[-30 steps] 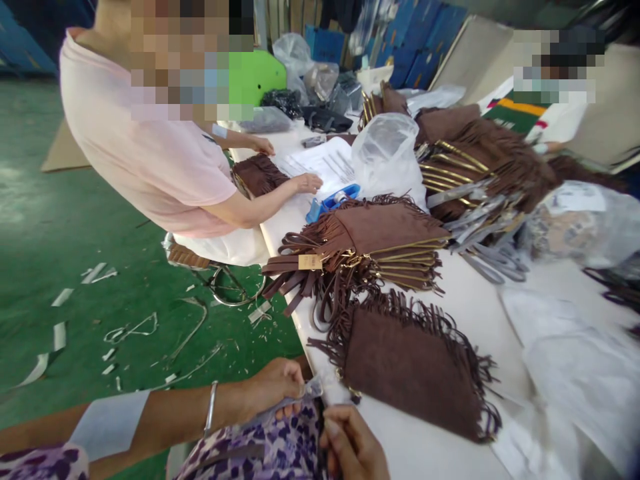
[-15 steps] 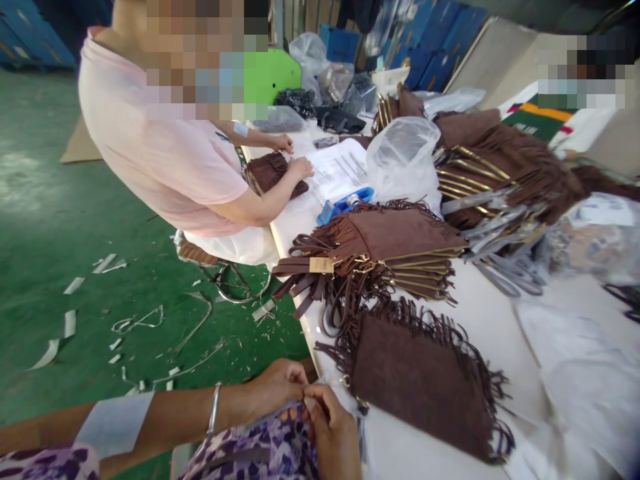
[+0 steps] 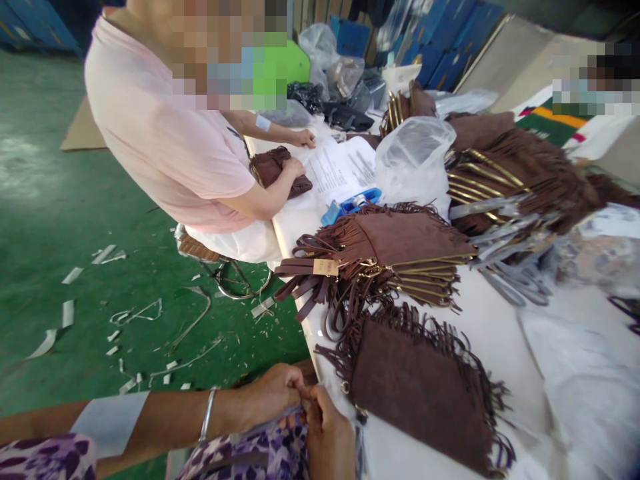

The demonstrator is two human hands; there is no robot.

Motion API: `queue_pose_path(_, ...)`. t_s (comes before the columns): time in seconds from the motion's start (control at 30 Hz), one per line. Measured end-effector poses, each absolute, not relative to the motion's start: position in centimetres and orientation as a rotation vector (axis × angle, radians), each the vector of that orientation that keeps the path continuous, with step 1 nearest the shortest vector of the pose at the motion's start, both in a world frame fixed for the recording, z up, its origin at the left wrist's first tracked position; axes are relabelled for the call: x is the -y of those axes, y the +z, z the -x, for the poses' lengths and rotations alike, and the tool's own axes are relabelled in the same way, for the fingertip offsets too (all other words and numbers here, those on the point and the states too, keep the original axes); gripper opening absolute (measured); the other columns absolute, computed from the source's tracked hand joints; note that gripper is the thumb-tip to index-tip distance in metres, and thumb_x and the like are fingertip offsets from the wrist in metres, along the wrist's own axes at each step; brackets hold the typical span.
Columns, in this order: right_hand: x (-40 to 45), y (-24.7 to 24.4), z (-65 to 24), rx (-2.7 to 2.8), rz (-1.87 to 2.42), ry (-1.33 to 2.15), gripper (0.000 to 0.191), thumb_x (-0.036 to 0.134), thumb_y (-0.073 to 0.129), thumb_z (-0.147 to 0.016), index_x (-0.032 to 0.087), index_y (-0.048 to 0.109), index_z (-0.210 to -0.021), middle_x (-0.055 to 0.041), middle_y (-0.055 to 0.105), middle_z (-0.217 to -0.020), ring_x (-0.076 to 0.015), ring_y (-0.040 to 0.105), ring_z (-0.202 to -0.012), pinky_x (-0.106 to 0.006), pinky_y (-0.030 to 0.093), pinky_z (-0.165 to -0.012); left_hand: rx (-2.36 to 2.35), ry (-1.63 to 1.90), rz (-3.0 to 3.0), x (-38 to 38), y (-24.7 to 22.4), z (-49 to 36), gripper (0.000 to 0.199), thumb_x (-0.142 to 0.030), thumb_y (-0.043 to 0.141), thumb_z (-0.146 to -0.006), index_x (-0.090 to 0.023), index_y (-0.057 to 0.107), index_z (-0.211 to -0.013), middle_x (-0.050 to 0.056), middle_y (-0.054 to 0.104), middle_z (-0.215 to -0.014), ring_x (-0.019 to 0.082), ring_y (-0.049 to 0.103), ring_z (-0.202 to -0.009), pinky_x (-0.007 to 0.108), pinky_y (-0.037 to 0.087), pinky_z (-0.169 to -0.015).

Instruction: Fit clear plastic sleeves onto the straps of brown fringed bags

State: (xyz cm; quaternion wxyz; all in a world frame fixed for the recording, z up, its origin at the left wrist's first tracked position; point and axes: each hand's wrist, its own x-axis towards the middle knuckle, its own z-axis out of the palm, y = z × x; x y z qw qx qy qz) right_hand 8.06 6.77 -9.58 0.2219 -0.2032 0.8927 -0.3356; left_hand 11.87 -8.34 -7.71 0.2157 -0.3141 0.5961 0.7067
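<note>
My left hand (image 3: 277, 395), with a silver bangle at its wrist, is closed with bent fingers at the bottom centre. Its fingertips meet those of my right hand (image 3: 327, 427), which is closed too. Both are over the purple patterned cloth (image 3: 270, 440) on my lap; whatever they pinch is too small to make out. Just right of my hands a brown fringed bag (image 3: 420, 387) lies flat on the white table (image 3: 493, 300). Behind it is a stack of similar bags (image 3: 410, 237) with straps and a tan tag (image 3: 326, 267).
A person in a pink shirt (image 3: 165, 133) sits across at left, hands near a small brown bag (image 3: 280, 170) and printed sheets (image 3: 340, 167). A blue object (image 3: 350, 205), clear plastic bags (image 3: 413, 160) and more fringed bags (image 3: 530, 167) cover the table's back. Scraps litter the green floor.
The view has shifted slightly. The other person's farther hand has moved right over the papers. My hands stay together, fingertips meeting.
</note>
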Motion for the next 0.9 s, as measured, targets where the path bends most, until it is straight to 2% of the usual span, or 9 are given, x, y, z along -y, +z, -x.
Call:
queue_pose_path(0.27, -6.6, -9.3, -8.3, -2.45, 0.546, -0.973, 0.036, 0.033, 0.032, -0.093, 0.034, 0.067, -0.095, 0.0034, 0.074, -0.082, -0.0225, 0.07, -0.073, -0.028, 0.039, -0.059, -1.603, 1.965, 0.958, 8.0, -7.8, -11.8, 0.029, -0.019, 0.043, -0.048, -0.017, 0.057, -0.074, 0.0, 0.059, -0.046, 0.013, 0.049, -0.039, 0.022, 0.039, -0.041)
queue_pose_path(0.37, -6.5, -9.2, -8.2, -2.44, 0.487, -1.007, 0.036, 0.034, 0.034, -0.091, 0.033, 0.068, -0.102, 0.001, 0.074, -0.079, -0.0232, 0.069, -0.066, -0.029, 0.038, -0.056, -1.61, 1.954, 0.97, 7.9, -7.6, -11.8, 0.028, -0.019, 0.043, -0.049, -0.018, 0.057, -0.073, -0.001, 0.058, -0.044, 0.013, 0.048, -0.037, 0.022, 0.039, -0.041)
queue_pose_path(0.5, -6.5, -9.1, -7.9, -2.431, 0.396, -1.044, 0.046, 0.035, 0.043, -0.086, 0.036, 0.056, -0.131, 0.002, 0.069, -0.066, -0.0234, 0.064, -0.055, -0.029, 0.038, -0.054, -1.666, 1.949, 0.956, 7.6, -7.4, -12.1, 0.02, -0.02, 0.046, -0.057, -0.017, 0.057, -0.073, 0.0, 0.06, -0.048, 0.014, 0.052, -0.042, 0.022, 0.039, -0.042)
queue_pose_path(0.67, -6.5, -9.4, -7.7, -2.422, 0.333, -1.15, 0.046, 0.039, 0.047, -0.085, 0.029, 0.058, -0.129, 0.001, 0.065, -0.06, -0.0218, 0.059, -0.05, -0.028, 0.037, -0.049, -1.695, 1.938, 0.927, 7.5, -7.0, -12.3, 0.013, -0.022, 0.052, -0.064, -0.017, 0.057, -0.075, -0.001, 0.059, -0.049, 0.015, 0.052, -0.043, 0.023, 0.039, -0.043)
queue_pose_path(0.73, -6.5, -9.5, -7.7, -2.419, 0.318, -1.165, 0.045, 0.043, 0.044, -0.087, 0.027, 0.059, -0.126, 0.0006, 0.066, -0.061, -0.0216, 0.059, -0.049, -0.028, 0.036, -0.048, -1.707, 1.949, 0.902, 7.6, -7.0, -12.3, 0.012, -0.028, 0.056, -0.069, -0.018, 0.057, -0.075, -0.001, 0.059, -0.051, 0.015, 0.053, -0.044, 0.023, 0.041, -0.044)
queue_pose_path(0.83, -6.6, -9.6, -7.8, -2.391, 0.308, -1.151, 0.042, 0.044, 0.042, -0.089, 0.029, 0.057, -0.124, 0.0017, 0.066, -0.064, -0.0223, 0.06, -0.051, -0.029, 0.036, -0.049, -1.733, 1.951, 0.905, 7.5, -7.0, -12.1, 0.027, -0.044, 0.055, -0.078, -0.018, 0.057, -0.074, -0.001, 0.057, -0.05, 0.015, 0.053, -0.043, 0.024, 0.041, -0.044)
queue_pose_path(0.9, -6.7, -9.8, -8.1, -2.385, 0.243, -1.18, 0.04, 0.047, 0.044, -0.089, 0.028, 0.054, -0.122, 0.0017, 0.068, -0.067, -0.0236, 0.063, -0.056, -0.03, 0.039, -0.053, -1.734, 1.957, 0.949, 7.4, -6.9, -11.8, 0.035, -0.053, 0.052, -0.079, -0.018, 0.056, -0.074, -0.001, 0.055, -0.049, 0.016, 0.052, -0.042, 0.024, 0.04, -0.042)
